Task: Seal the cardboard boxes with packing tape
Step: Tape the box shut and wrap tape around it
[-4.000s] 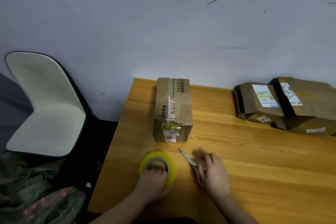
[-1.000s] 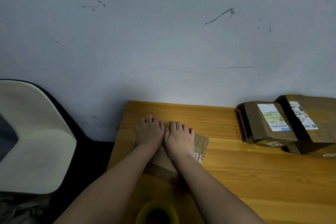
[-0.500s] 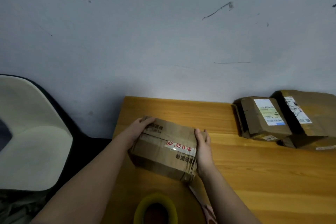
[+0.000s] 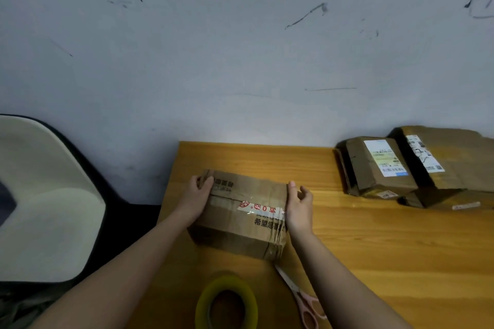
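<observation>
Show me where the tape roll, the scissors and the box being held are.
tape roll (image 4: 205,299): head view, on the yellow left rim of the roll.
scissors (image 4: 307,304): head view, on the pink handles.
box (image 4: 240,211): head view, on the top face between the hands.

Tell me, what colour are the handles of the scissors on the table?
Pale pink; the scissors show only in the head view, near the tape roll.

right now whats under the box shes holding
The cardboard box rests on the wooden table, and the scissors' blade tip runs toward its near right corner. Anything beneath the box is hidden.
</observation>
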The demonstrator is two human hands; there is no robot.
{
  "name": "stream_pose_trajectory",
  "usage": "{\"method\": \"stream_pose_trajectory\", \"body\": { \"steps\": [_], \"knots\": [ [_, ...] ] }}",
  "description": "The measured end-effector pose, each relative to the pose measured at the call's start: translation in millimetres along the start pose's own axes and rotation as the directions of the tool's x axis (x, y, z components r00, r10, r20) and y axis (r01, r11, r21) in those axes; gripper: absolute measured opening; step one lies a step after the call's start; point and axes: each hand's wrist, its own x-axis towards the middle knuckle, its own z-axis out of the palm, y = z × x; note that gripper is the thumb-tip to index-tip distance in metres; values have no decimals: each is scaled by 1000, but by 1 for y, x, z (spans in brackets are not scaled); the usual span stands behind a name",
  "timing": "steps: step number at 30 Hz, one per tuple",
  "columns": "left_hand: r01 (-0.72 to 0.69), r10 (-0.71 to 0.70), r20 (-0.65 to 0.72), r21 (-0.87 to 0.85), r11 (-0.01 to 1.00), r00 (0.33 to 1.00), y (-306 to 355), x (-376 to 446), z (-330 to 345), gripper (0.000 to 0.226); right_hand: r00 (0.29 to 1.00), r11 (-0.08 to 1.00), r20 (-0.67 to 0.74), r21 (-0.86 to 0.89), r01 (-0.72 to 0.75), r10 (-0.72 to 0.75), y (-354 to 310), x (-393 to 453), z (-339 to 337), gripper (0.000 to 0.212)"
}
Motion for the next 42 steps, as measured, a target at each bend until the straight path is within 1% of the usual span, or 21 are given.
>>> {"method": "stream_pose_trajectory", "body": {
  "steps": [2,5,9,10,12,13,15,17,19,21,23,24,26,28,29,32,33,35,37,39,42],
  "knots": [
    [6,-6,-14,9,1000,1000,-6,-8,7,49,1000,1000,-1,1,30,-30,1,-6,2,66],
    [14,-14,-71,2,1000,997,-5,-11,10,48,993,998,115,68,6,-14,10,-15,8,78],
    [90,-91,-52,-23,996,995,-7,-1,10,60,973,980,225,172,-99,59,16,-11,10,112],
    [70,-72,-75,-32,997,995,-6,-1,10,61,966,978,247,175,-117,71,16,-9,10,116],
    [-65,68,-214,18,998,975,-7,-9,11,54,968,990,246,121,-74,42,11,-12,8,107],
    [-178,207,-313,119,977,927,-7,-17,10,51,979,999,204,49,3,-13,5,-16,7,97],
    [-401,544,-387,393,828,744,-14,-40,9,47,980,967,74,-163,195,-185,3,-27,0,82],
    [-575,762,-244,531,623,600,-30,-69,11,43,918,886,10,-258,386,-397,6,-49,-17,68],
    [-707,845,13,555,439,535,-59,-107,17,34,821,793,4,-258,552,-571,19,-69,-41,42],
    [-770,788,324,576,275,524,-97,-145,28,31,776,734,62,-286,616,-628,40,-86,-63,18],
    [-742,535,560,637,212,633,-123,-172,42,43,805,745,150,-314,589,-574,62,-97,-74,11],
    [-698,362,610,687,203,705,-130,-180,48,55,829,761,185,-331,558,-528,72,-102,-75,13],
    [-610,139,594,772,176,792,-138,-187,65,68,875,797,232,-363,483,-425,89,-105,-74,19],
    [-557,74,552,819,140,831,-133,-188,75,57,909,823,307,-411,393,-281,99,-100,-70,18],
    [-551,91,543,824,130,835,-131,-188,78,48,916,828,356,-447,339,-184,105,-97,-68,13],
    [-549,129,533,812,200,836,-125,-188,78,36,876,828,473,-526,197,92,114,-91,-69,12],
    [-528,136,511,807,264,849,-123,-186,77,37,841,853,519,-499,154,151,114,-91,-72,17],
    [-445,135,436,764,468,890,-110,-187,73,39,752,904,624,-418,92,212,106,-98,-80,32],
    [-341,98,383,640,689,918,-101,-187,67,45,696,921,690,-375,106,201,95,-106,-87,49],
    [-266,74,393,461,847,916,-91,-190,59,52,690,953,715,-276,127,115,82,-114,-90,59],
    [-231,115,460,204,951,880,-78,-198,46,53,699,980,714,-108,165,-39,57,-126,-94,65]
  ]
}}
